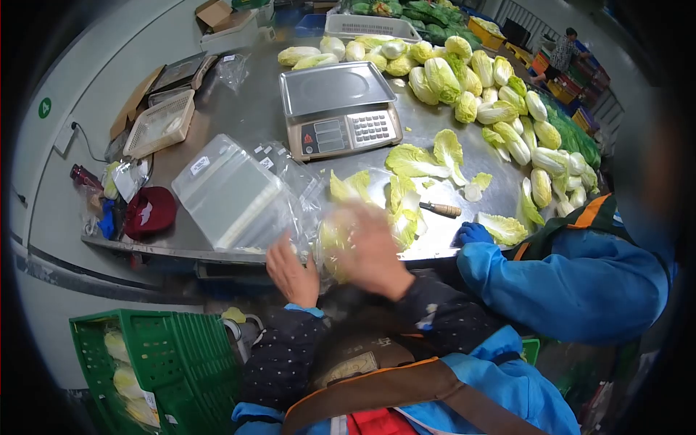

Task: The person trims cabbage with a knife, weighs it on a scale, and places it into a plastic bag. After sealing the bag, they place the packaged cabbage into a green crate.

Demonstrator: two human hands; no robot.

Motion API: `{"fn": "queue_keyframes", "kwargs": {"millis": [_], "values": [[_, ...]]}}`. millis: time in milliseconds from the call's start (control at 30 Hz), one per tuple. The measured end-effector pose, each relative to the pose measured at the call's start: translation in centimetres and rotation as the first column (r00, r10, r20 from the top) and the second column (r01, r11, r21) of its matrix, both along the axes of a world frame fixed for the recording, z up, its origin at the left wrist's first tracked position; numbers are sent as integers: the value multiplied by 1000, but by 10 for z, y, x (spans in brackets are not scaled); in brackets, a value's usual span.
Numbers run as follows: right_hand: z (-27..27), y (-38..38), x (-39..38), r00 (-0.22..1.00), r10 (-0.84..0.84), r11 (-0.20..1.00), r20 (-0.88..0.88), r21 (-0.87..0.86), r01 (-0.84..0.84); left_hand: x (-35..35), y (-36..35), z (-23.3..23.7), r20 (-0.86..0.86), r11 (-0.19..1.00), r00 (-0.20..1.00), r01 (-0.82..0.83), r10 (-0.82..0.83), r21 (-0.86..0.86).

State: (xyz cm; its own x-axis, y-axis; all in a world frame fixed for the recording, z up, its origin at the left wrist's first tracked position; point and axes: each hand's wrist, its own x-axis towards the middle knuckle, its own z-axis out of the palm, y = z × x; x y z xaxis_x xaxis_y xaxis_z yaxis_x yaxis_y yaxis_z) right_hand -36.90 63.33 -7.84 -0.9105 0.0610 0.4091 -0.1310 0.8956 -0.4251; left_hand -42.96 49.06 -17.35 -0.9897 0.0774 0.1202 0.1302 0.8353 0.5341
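Observation:
A napa cabbage in a clear bag (328,250) lies at the table's front edge, partly covered by my right hand (373,250). Motion smears that hand, so its fingers and any grip cannot be made out. Just left of the cabbage is my left hand (292,274), its fingers stretched out and apart, close to the stack of clear plastic bags (235,192). Loose cabbage leaves (417,161) are spread beyond my hands. A wooden-handled knife (441,209) rests to the right among them.
Behind the bags stands a digital scale (341,134). Many napa cabbages (442,80) are heaped at the back and right. A co-worker's blue-gloved hand (475,233) rests on the right table edge. Green crates (174,355) with bagged cabbages stand at lower left; a maroon cap (151,212) lies left.

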Motion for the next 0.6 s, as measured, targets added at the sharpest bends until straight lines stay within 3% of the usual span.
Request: {"fn": "queue_keyframes", "kwargs": {"millis": [33,67,100,133,200,233,267,333,400,500,600], "values": [[-11,-17,-14,995,96,991,-4,96,-95,-8,10,6,-97,943,961,273,-259,190],[-23,-26,-26,987,160,987,24,28,-160,-11,18,8,-236,775,848,529,-474,344],[-55,-15,-31,976,122,988,182,67,-136,-5,13,-35,-130,715,764,640,-632,283],[-84,-3,-38,942,79,986,325,115,-122,-9,22,-74,104,703,721,616,-685,356],[-99,27,-31,943,-19,999,331,32,9,9,16,-47,-86,750,775,629,-626,206],[-127,53,-25,943,-1,961,333,-260,93,6,12,-41,46,751,764,620,-644,227],[-151,73,-11,941,19,828,337,-534,174,5,4,-28,-22,712,733,667,-680,219],[-143,90,23,944,53,950,327,-308,53,4,-14,-29,74,704,715,655,-695,274],[-111,99,45,972,51,992,228,-127,-22,5,-49,-16,120,713,718,696,-686,-85],[-96,114,68,976,-168,954,136,-225,196,11,-85,-4,-3,862,866,496,-499,-102],[-76,107,60,980,-33,951,197,-294,91,11,-63,3,-37,796,798,594,-601,-117]]}}
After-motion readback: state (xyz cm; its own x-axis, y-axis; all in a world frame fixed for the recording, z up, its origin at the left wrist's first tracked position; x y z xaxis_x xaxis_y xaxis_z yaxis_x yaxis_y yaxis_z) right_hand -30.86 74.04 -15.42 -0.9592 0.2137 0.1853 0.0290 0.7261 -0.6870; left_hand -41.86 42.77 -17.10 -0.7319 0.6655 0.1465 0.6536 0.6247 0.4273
